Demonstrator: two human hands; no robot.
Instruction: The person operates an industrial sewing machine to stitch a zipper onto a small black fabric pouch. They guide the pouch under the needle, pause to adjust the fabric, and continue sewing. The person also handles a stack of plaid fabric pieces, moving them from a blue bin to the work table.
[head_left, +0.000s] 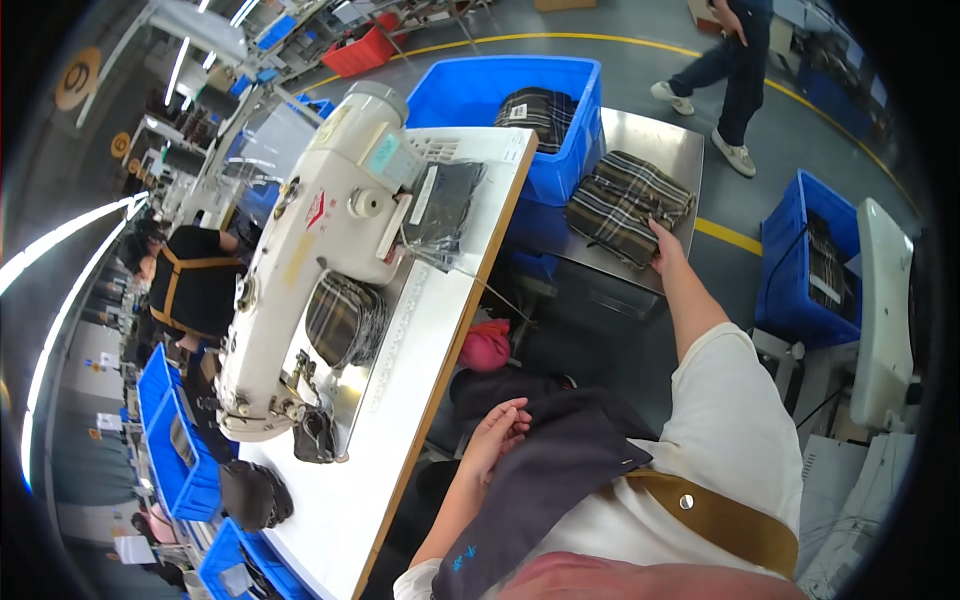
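My right hand [664,245] grips the near right edge of a folded stack of brown plaid fabric [620,200] lying on a steel side table [655,135]. My left hand [498,432] rests over the dark apron [545,470] at my lap, fingers curled closed with nothing visible in them. To the left, a cream sewing machine [310,210] stands on a white table [330,510], with rounded plaid pieces [340,315] under its arm and a dark plastic-wrapped item [445,205] on its top end.
Blue bins holding fabric stand behind the steel table [450,85] and at right [785,260]; more bins [190,470] line the left. A white machine part [880,310] is at far right. A co-worker [195,280] works at left; another person's legs [720,100] are at top right.
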